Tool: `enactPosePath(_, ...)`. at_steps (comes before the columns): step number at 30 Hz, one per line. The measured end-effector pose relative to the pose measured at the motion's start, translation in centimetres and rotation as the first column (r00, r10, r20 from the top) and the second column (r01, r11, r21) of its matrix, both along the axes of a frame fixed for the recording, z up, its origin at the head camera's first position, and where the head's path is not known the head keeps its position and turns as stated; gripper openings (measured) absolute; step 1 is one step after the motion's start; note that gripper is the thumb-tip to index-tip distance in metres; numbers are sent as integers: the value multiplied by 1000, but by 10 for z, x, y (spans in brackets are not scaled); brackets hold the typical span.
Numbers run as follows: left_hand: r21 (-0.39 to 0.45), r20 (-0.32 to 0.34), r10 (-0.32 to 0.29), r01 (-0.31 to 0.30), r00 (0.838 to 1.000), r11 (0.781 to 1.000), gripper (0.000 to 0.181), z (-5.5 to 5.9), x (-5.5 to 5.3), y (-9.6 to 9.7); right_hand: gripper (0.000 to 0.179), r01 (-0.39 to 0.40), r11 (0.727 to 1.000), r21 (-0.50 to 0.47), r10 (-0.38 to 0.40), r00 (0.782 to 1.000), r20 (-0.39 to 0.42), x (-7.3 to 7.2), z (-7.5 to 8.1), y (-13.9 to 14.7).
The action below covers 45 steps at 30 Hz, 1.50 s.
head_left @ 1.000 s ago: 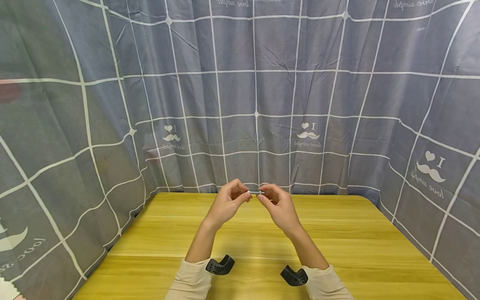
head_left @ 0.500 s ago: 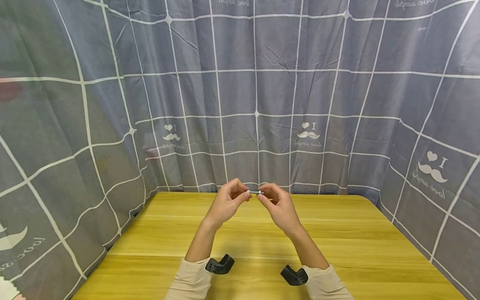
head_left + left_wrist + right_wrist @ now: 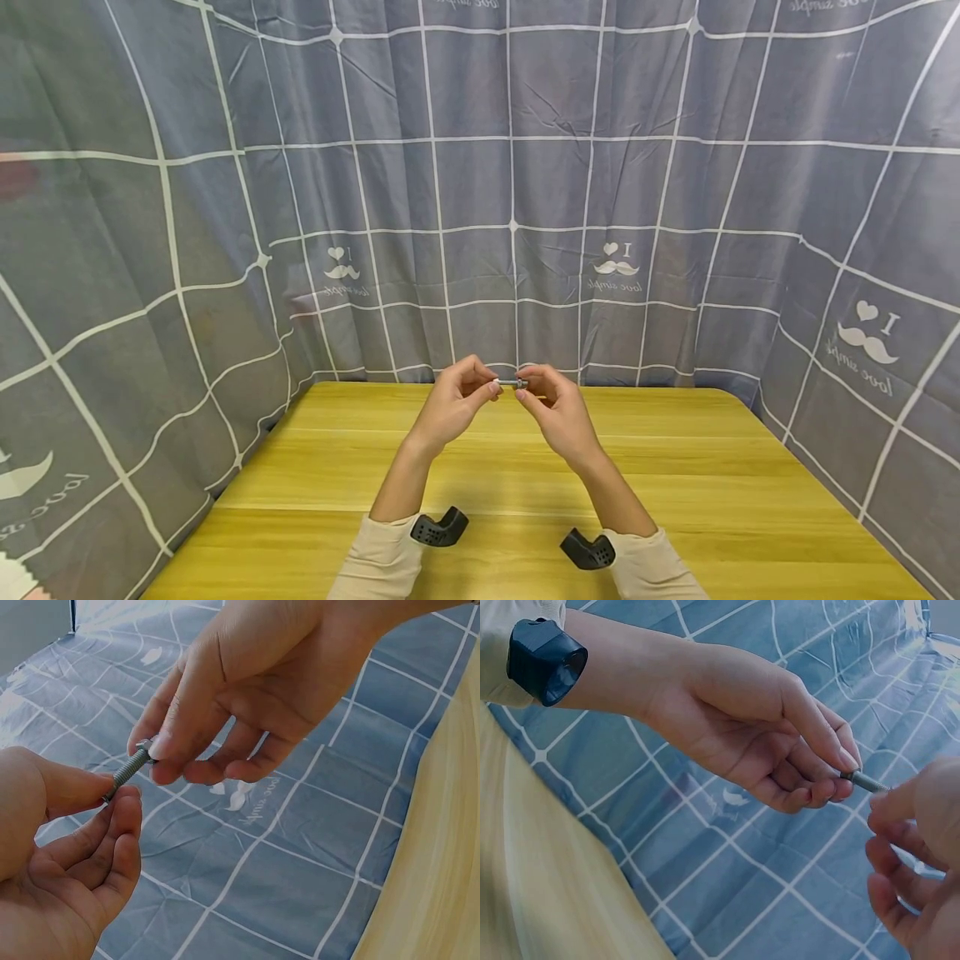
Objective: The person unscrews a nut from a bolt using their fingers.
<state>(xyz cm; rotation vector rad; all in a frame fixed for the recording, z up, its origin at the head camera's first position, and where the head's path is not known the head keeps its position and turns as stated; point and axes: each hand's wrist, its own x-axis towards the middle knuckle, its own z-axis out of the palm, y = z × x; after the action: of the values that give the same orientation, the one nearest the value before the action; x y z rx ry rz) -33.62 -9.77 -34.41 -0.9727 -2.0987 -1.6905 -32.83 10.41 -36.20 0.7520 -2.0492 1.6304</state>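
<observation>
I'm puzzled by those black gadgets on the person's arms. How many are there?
2. One black wrist camera sits on the left wrist at the sleeve's edge, the other on the right wrist. Both hands pinch a small bolt above the wooden table.

Yellow wooden table (image 3: 712,483) before grey checked curtain (image 3: 525,167).

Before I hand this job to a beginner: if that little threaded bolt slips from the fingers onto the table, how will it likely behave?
The bolt looks like rigid grey metal, so it should not bend. Its round, slim shaft would probably roll on the smooth wooden table. The left hand and right hand pinch only its ends, and its threads likely aid grip.
</observation>
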Motion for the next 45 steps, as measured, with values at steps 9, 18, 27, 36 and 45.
enactPosePath(9, 1, 9, -3, 3, 1000, 1000, 3, 0, 0, 1, 20, 12, 1000, 0, -12, 1000, 18, 2, 2, 0)
enactPosePath(18, 2, 4, -7, 7, 1000, 1000, 4, -1, -1, 1, 27, 19, 1000, -8, -19, 1000, 17, 0, -1, 1)
enactPosePath(27, 4, 7, 0, 0, 1000, 1000, 4, -1, -1, 1, 24, -4, 1000, -18, 3, 1000, -7, 0, -1, 1)
enactPosePath(36, 11, 5, -6, 6, 1000, 1000, 3, -1, -1, 0, 19, 57, 998, -3, -57, 997, 58, 0, 1, -2)
enactPosePath(45, 6, 4, 4, -4, 1000, 1000, 4, 0, -1, 0, 21, 24, 999, -21, -23, 999, 26, -1, 0, 0)
